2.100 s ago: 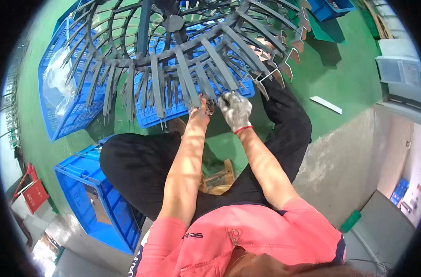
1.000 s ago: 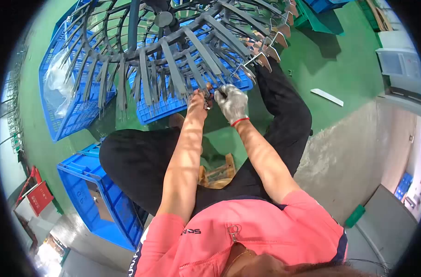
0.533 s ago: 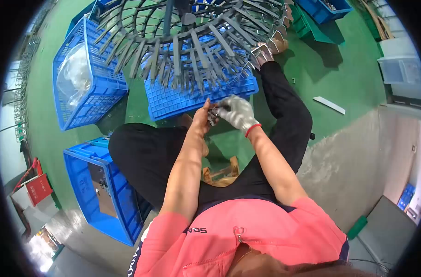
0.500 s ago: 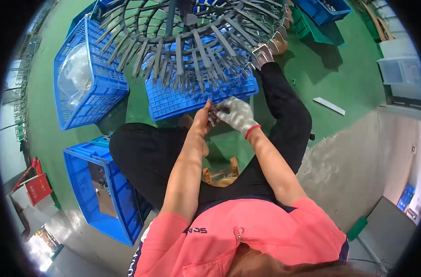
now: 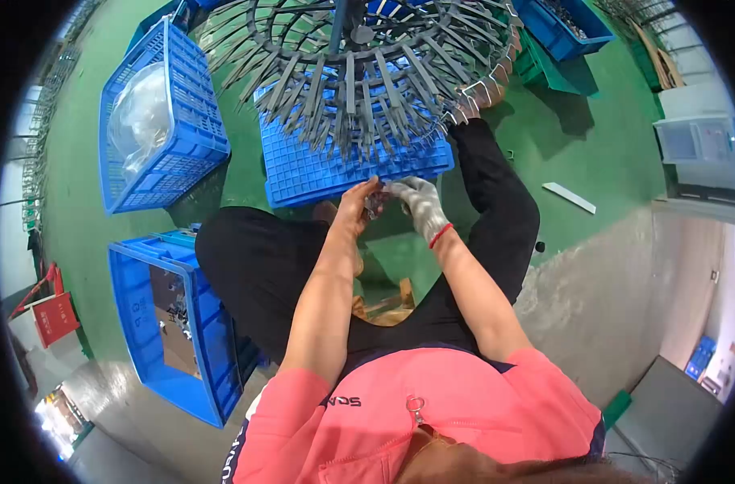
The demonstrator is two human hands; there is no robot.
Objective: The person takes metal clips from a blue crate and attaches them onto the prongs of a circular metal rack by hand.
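My bare left hand (image 5: 354, 207) is closed around a small bunch of shiny metal pieces (image 5: 373, 205), whose exact kind is too small to tell. Beside it, my right hand (image 5: 420, 209) wears a whitish knit glove with a red cuff. Its fingertips come together at the top of the bunch, and whatever they pinch is hidden. Just beyond both hands stands a round rack (image 5: 351, 85) with rings of dark flat prongs. Bent metal pieces (image 5: 472, 103) hang along its right side.
Under the rack is an upturned blue crate (image 5: 303, 173). A blue basket (image 5: 198, 105) with a clear plastic bag stands at left, above a blue bin (image 5: 129, 323) holding small metal parts. A white strip (image 5: 570, 198) lies on the green floor at right. Blue and green bins (image 5: 565, 48) stand upper right.
The rack appears farther right in view as the camera shifts slightly. My right hand's fingers have drawn a little away from the left hand, which keeps its hold on the metal pieces.
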